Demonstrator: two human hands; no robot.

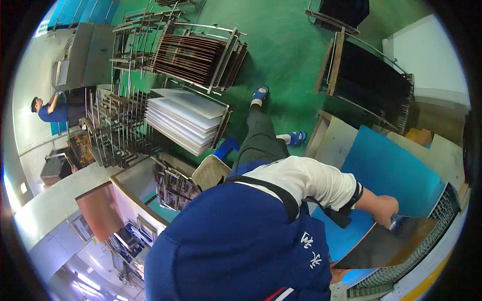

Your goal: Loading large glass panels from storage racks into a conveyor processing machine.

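A dark brown sheet (389, 245) spans the gap between my hands over a blue board on the right. My left hand (385, 209), at the end of the white sleeve, is closed on its upper edge. A small shiny patch shows by those fingers; I cannot make out what it is. My right hand (340, 275) shows only in part, its fingers closed at the sheet's lower left corner; my blue clothing hides the rest. Under and beside the sheet lie bright blue boards (391, 165). A metal rack with closely set wires (427, 246) runs along the sheet's right side.
White sheets (186, 120) lean stacked in a rack left of my legs. Beyond stands a rack of brown panels (188, 55); dark panels (366, 80) fill another cart. A copper-coloured panel (99, 210) is at lower left. Another person (52, 113) works far left. The floor (221, 15) is green.
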